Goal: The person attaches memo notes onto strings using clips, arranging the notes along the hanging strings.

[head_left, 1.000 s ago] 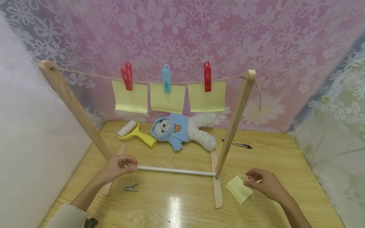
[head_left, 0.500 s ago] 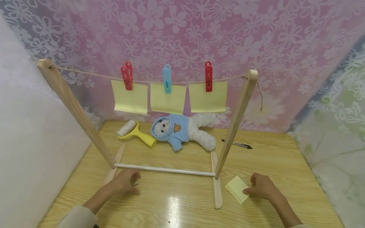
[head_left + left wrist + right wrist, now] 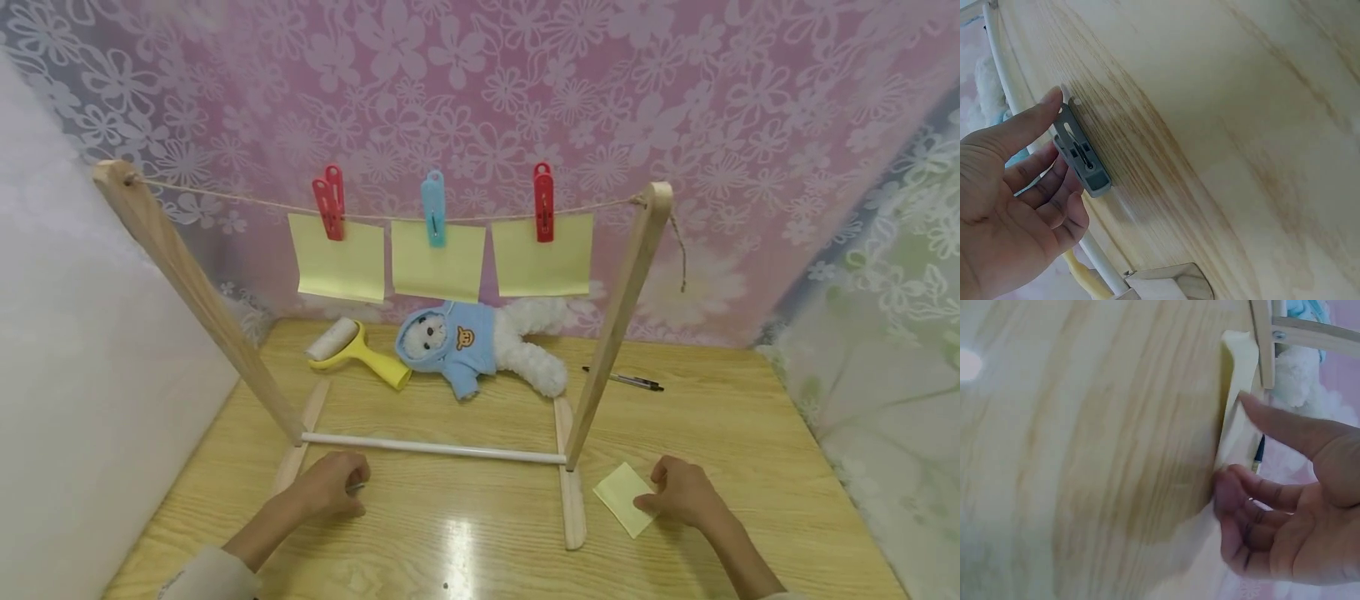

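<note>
My left hand (image 3: 326, 487) is low over the table, in front of the white rod. Between its thumb and fingers it holds a grey clothespin (image 3: 1082, 150), mostly hidden by the hand in the head view. My right hand (image 3: 682, 492) is at the right side of a yellow sticky note (image 3: 621, 496) lying on the table. In the right wrist view the thumb overlaps the face of the note (image 3: 1241, 365) and the curled forefinger meets its lower end; the note's edge bends up there. On the string, two red clothespins (image 3: 543, 204) and a blue one (image 3: 433, 208) hold yellow notes (image 3: 438, 271).
The wooden stand's posts (image 3: 618, 325) rise on both sides, joined low down by the white rod (image 3: 435, 448). Behind it lie a yellow-handled lint roller (image 3: 375, 362), a plush toy (image 3: 465, 342) in a blue hoodie and a pen (image 3: 633, 382). A flowered cloth hangs behind.
My left hand has come down from the white rod to the grey clothespin and gripped it. The right hand has dipped slightly, its thumb now over the note's corner.
</note>
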Demonstrator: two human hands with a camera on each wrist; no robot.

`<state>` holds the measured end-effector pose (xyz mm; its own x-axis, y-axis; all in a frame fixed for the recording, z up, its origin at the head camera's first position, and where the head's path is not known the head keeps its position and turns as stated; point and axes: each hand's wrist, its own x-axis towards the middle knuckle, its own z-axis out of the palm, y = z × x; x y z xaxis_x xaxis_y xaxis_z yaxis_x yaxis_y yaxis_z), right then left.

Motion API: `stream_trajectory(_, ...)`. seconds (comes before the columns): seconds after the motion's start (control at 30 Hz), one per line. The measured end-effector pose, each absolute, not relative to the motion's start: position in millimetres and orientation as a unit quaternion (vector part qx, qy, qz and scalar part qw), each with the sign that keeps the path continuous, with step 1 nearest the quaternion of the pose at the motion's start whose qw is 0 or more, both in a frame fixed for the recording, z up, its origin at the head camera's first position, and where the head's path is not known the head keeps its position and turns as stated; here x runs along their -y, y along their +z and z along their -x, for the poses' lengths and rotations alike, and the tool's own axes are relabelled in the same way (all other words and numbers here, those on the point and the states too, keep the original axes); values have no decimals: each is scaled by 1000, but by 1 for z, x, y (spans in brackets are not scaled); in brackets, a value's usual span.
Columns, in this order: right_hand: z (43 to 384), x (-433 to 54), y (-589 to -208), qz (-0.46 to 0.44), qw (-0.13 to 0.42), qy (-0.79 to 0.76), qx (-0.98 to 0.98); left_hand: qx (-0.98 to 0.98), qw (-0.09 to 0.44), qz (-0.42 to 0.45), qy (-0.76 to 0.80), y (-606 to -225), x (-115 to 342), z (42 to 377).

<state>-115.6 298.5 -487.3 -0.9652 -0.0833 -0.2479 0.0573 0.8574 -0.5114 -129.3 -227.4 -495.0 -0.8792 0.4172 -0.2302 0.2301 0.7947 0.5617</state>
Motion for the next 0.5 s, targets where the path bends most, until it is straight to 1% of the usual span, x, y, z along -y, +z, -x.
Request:
stream_trajectory(0.27, 114, -281, -480, -15, 146, -221, -964, -931, 161, -188, 268, -493, 228, 127)
stream_trajectory(0.5, 115, -284, -478, -37, 154, -210, -965, -931, 160, -193, 264, -495, 228, 128)
